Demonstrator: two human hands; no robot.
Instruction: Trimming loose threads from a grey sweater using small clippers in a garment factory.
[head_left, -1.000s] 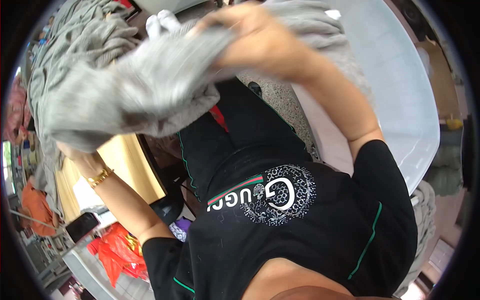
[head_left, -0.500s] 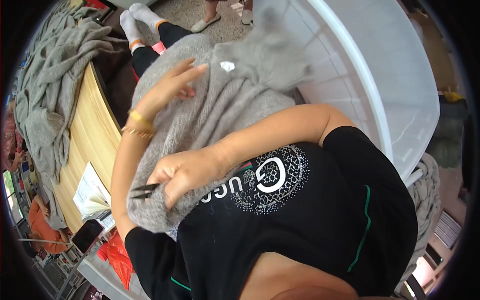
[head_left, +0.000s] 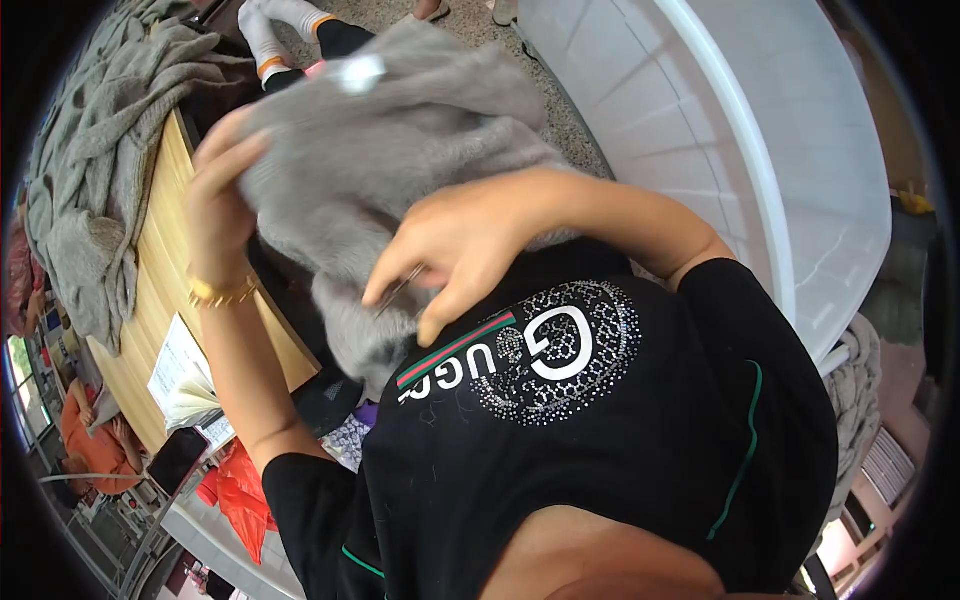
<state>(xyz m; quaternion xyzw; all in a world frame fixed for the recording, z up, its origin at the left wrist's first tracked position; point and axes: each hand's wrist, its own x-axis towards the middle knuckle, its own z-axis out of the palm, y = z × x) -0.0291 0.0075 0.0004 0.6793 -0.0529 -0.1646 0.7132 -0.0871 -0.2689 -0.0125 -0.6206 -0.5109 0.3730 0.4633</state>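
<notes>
Grey sweater (head_left: pixel 390 150) up against the chest!
Left hand (head_left: pixel 215 195) clutches its edge; right hand (head_left: pixel 455 250) pinches small snips (head_left: pixel 400 292) just below the sweater.

The left hand (head_left: pixel 222 190) is blurred, its fingertips sunk in the grey garment (head_left: pixel 400 170), so its grip is unclear. The right hand (head_left: pixel 455 250) pinches a thin metal tool (head_left: pixel 400 290) too small to identify. The garment covers the lap. The white tub (head_left: pixel 800 180) runs off the edge.
</notes>
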